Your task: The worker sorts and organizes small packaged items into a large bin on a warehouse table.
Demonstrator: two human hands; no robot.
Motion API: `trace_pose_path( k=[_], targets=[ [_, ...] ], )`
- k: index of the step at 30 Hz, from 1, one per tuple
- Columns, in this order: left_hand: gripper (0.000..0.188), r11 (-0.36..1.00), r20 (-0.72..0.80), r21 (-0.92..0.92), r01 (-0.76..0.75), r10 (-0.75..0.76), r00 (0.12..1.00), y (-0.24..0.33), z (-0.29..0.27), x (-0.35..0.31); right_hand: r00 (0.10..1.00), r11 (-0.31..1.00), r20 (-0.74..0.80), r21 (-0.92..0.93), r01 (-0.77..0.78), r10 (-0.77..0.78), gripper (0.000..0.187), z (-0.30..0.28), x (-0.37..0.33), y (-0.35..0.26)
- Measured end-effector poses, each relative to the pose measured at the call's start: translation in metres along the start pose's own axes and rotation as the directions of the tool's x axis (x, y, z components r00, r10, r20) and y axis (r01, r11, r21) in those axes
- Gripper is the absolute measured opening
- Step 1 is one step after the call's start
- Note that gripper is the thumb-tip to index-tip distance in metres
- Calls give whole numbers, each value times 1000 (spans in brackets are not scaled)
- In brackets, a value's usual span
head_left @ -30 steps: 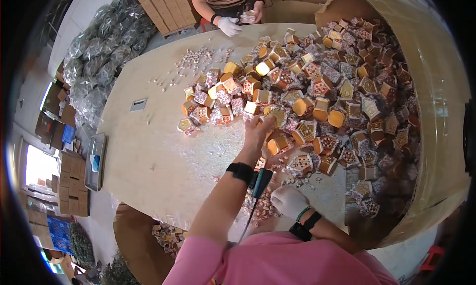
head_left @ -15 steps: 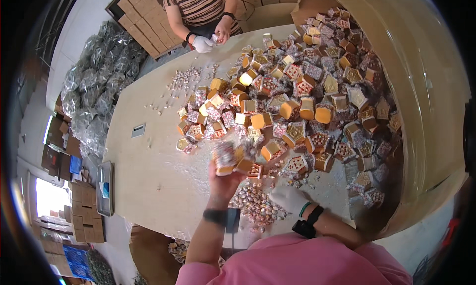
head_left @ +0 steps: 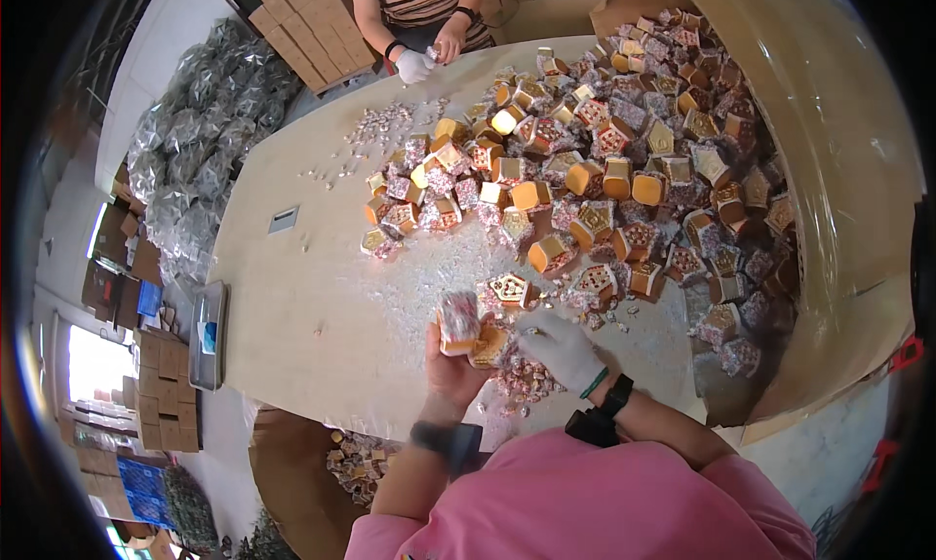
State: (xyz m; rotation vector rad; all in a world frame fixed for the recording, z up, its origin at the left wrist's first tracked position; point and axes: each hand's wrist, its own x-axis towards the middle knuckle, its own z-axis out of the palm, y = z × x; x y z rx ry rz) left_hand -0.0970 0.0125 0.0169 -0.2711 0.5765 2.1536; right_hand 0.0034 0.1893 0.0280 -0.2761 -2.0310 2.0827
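My bare left hand grips a gingerbread-house ornament with a pink-and-white sprinkled roof and a brown base, held tilted over the near part of the table. Close to its right side is my right hand, in a white glove, with its fingers drawn together. Whatever they pinch is too small to make out. Under both hands lies a heap of small pink, white and brown candy-like pieces, partly hidden by them. Just beyond the hands, another little house with a white-edged front lies on the table.
A large pile of similar houses covers the table's right side, against a cardboard wall. Small loose pieces lie scattered farther off. Across the table, a person in a striped top works with a gloved hand. An open carton stands below the near edge.
My left hand has brought the house slightly right and nearer my right hand. The right hand has risen from the heap toward the house. The whole view has shifted a little.
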Motion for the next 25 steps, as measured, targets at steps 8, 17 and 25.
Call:
trace_pose_path(
  k=[8, 17, 25],
  targets=[
    [51, 870, -472, 376, -317, 475, 743, -24, -6, 8, 945, 881, 63, -345, 323, -321, 21, 17, -21, -12],
    [50, 786, -304, 485, -383, 562, 769, -24, 1, -17, 773, 747, 232, 206, -632, 590, 42, 20, -44, -28],
    [53, 768, -343, 465, -441, 616, 709, -41, -11, -21, 558, 391, 434, 418, -820, 707, 52, 22, -55, -40]
  ],
)
